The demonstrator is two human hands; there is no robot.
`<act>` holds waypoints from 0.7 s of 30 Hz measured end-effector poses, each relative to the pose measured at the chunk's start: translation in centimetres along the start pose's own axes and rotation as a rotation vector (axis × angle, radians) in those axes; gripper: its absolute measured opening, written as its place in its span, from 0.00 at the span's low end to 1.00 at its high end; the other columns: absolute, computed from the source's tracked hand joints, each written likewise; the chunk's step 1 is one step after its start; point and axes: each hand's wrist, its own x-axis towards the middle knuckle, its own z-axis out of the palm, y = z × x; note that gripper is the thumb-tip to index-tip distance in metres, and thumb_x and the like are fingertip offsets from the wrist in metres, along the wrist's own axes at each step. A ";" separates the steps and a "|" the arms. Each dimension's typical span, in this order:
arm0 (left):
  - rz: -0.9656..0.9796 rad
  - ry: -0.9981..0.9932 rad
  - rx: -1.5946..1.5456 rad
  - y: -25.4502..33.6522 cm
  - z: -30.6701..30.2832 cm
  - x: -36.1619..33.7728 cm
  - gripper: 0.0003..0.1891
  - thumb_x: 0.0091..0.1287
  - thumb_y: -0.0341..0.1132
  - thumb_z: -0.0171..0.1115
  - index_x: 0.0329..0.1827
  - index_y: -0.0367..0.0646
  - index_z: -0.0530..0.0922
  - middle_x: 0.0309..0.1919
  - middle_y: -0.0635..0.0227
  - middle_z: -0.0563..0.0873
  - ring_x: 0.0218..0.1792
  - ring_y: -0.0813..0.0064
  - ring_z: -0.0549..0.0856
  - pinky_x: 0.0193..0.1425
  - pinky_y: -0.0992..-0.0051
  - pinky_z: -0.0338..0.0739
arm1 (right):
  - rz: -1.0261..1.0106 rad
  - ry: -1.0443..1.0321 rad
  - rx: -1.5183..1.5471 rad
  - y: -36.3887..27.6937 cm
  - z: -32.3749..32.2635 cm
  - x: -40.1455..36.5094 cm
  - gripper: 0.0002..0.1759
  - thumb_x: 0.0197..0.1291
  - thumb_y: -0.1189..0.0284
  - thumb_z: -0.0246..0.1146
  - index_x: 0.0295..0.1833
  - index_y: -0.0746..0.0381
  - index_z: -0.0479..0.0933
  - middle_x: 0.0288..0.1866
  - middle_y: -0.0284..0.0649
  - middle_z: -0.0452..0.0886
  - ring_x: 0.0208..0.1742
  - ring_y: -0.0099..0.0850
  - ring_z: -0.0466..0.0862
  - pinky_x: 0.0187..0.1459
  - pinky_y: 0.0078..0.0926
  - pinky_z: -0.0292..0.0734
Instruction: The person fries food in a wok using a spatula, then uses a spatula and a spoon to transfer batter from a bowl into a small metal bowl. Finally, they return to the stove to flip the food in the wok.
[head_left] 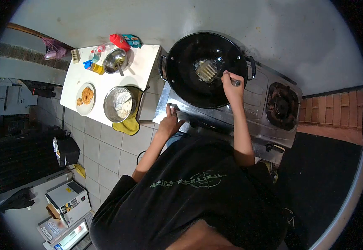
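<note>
My right hand (234, 87) is closed around the handle of a slotted turner (207, 71). The turner's broad head is down inside a large black wok (185, 85), over a shiny patch that looks like oil with small bits in it. Two loop handles stick out from the wok's sides, and it sits on the left side of a steel gas stove (248, 121). My left hand (169, 122) lies at the stove's front left edge, fingers apart and holding nothing.
A bare burner (280, 104) is on the right. On the white table (100, 85) at left stand a plate (81, 109) of fried food, a bowl (109, 116) of white flour-like powder, a smaller metal bowl (108, 62), a red bottle (119, 41) and a yellow bottle (94, 68).
</note>
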 end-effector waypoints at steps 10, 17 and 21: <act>0.001 0.000 0.001 0.1 0.2 0.2 0.42 0.61 0.53 0.59 0.64 0.23 0.57 0.68 0.33 0.47 0.42 0.44 0.83 0.47 0.59 0.80 | -0.023 -0.018 -0.011 0.4 -0.1 0.3 0.20 0.63 0.69 0.55 0.22 0.71 0.70 0.14 0.26 0.64 0.19 0.14 0.61 0.21 0.24 0.53; -0.014 -0.013 0.011 0.0 0.6 0.5 0.42 0.61 0.53 0.59 0.62 0.21 0.57 0.68 0.33 0.47 0.40 0.44 0.84 0.46 0.59 0.81 | -0.005 0.010 -0.020 0.2 0.2 0.2 0.18 0.63 0.69 0.55 0.24 0.72 0.73 0.14 0.27 0.65 0.20 0.14 0.63 0.22 0.23 0.55; -0.007 -0.011 -0.009 -0.1 0.6 0.6 0.43 0.61 0.54 0.60 0.62 0.19 0.57 0.68 0.32 0.47 0.38 0.43 0.84 0.45 0.59 0.81 | -0.014 -0.004 -0.013 -0.1 0.0 0.2 0.17 0.63 0.68 0.56 0.26 0.72 0.74 0.14 0.28 0.66 0.21 0.14 0.65 0.22 0.23 0.58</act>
